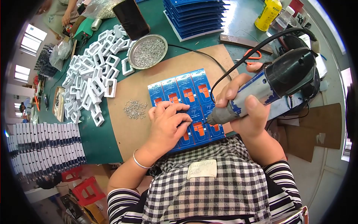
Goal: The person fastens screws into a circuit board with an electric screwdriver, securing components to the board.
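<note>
My right hand grips a silver and black electric screwdriver, its tip pointing down-left at a blue panel. The panel has rows of orange shapes and lies on a brown board, close to my checked apron. Over the panel's left part rests my left hand, thumb and forefinger pinched near the screwdriver's tip. Whatever the pinch holds is too small to make out. Beside that hand, loose screws lie in a small pile. A round metal dish full of screws sits farther back.
White rectangular frames are heaped at left, near a dark phone. Stacked blue panels stand at the back. Orange-handled scissors, a metal bar and a yellow bottle lie right. A black cord loops beside the screwdriver.
</note>
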Demonstrator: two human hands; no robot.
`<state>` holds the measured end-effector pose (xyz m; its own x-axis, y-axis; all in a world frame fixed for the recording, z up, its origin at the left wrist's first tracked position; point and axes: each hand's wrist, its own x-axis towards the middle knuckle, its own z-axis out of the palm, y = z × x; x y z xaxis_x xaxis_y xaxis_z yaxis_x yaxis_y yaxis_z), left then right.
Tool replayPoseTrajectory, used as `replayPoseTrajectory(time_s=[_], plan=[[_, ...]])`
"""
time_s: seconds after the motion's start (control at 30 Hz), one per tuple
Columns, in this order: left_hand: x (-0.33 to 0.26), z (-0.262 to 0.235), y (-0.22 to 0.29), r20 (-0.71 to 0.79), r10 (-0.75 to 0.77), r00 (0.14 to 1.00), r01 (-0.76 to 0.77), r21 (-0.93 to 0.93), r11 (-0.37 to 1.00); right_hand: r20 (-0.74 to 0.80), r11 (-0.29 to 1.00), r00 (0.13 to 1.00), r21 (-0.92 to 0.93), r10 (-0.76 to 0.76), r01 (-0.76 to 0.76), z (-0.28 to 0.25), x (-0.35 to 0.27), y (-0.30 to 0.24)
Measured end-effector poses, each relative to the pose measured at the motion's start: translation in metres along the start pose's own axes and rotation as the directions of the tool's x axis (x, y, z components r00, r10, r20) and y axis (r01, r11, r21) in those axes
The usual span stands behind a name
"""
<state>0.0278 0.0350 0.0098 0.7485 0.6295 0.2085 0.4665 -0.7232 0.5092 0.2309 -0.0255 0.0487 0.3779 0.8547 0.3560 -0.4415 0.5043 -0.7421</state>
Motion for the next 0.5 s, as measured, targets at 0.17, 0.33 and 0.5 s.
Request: replayPoseTrajectory(time_s=[0.17,0.33,0.5], plan=[[0.0,0.002,0.002,-0.016,0.0,1.0,0.001,0.02,1.0,0.017,1.0,1.0,0.02,-0.001,0.0,0.005,-0.001,0.003],[-0.002,0.003,0.003,-0.082,0.075,0.994,-0.068,0.091,0.994,0.045,1.0,0.999,0.014,0.0,-0.001,0.009,-0.002,0.004],[-0.003,0.003,0.009,-0.109,0.177,0.978,-0.144,0.258,0.955,0.15,0.991,0.989,-0.129,0.0,0.02,0.014,-0.001,0.0]])
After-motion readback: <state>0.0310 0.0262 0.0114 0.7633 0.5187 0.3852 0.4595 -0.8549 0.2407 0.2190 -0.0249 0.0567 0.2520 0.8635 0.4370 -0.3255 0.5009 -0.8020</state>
